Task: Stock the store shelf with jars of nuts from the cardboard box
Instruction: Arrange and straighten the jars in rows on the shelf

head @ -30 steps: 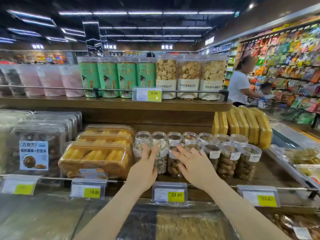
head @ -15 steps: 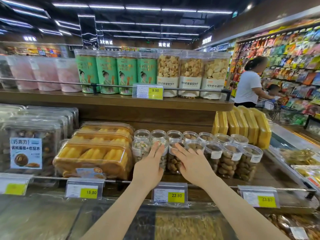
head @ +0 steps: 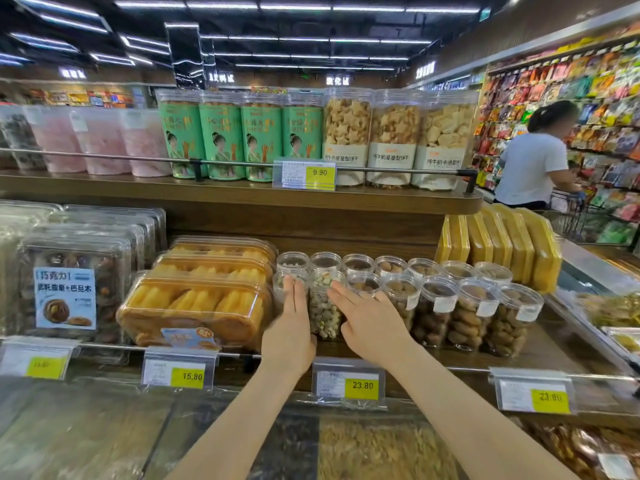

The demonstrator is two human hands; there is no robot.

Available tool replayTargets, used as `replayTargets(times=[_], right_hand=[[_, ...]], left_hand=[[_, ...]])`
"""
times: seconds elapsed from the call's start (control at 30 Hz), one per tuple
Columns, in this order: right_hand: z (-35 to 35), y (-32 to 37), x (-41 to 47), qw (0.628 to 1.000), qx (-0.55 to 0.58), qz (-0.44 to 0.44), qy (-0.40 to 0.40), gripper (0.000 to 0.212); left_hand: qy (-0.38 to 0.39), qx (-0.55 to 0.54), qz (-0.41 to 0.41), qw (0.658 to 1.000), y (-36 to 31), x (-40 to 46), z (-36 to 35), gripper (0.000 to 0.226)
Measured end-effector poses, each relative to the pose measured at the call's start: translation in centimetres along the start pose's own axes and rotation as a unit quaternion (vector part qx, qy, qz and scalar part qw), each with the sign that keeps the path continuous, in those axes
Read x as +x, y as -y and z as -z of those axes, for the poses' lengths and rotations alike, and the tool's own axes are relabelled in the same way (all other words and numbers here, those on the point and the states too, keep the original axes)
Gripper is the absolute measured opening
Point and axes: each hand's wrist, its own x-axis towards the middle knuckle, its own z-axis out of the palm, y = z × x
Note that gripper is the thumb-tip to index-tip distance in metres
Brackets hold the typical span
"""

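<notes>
Clear round nut jar (head: 323,306) between flat hands.

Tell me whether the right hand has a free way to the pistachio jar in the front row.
Likely yes: the right hand lies open beside the pistachio jar, nothing between them.

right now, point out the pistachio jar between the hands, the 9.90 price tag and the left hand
pistachio jar (head: 323,313), head view, on its clear side wall showing the nuts
9.90 price tag (head: 319,172), head view, on the yellow part with the price
left hand (head: 289,336), head view, on the back of the hand
</notes>
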Motion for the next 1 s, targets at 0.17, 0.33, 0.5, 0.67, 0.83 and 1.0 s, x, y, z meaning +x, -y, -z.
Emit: replayTargets(times=[0.17,0.33,0.5,0.67,0.83,1.0], right_hand=[[1.1,-1.3,-1.3,0.999,0.034,-0.008,-0.002,0.061],[2.5,-6.4,-5.5,0.995,0.005,-0.097,-0.012,0.062],[2.7,-10.4,-8.6,0.984,-0.004,-0.177,-0.010,0.059],[2.0,-11.5,-9.0,0.983,0.015,-0.182,-0.016,0.056],[1.6,-11.4,-8.5,0.983,0.051,-0.174,-0.033,0.056],[1.9,-11.4,-8.5,0.982,0.073,-0.171,-0.023,0.059]], left_hand=[[-0.029,0.030,-0.039,0.998,-1.9,-0.4,0.7,0.091],[0.006,0.037,-0.165,0.986,-6.8,-0.8,0.3,0.080],[0.020,0.033,-0.220,0.975,-10.5,0.5,-1.5,0.077],[0.018,0.061,-0.214,0.975,-11.5,1.0,-1.7,0.073],[0.004,0.077,-0.215,0.974,-11.6,1.0,-1.4,0.071],[0.001,0.079,-0.211,0.974,-11.8,1.0,-1.8,0.073]])
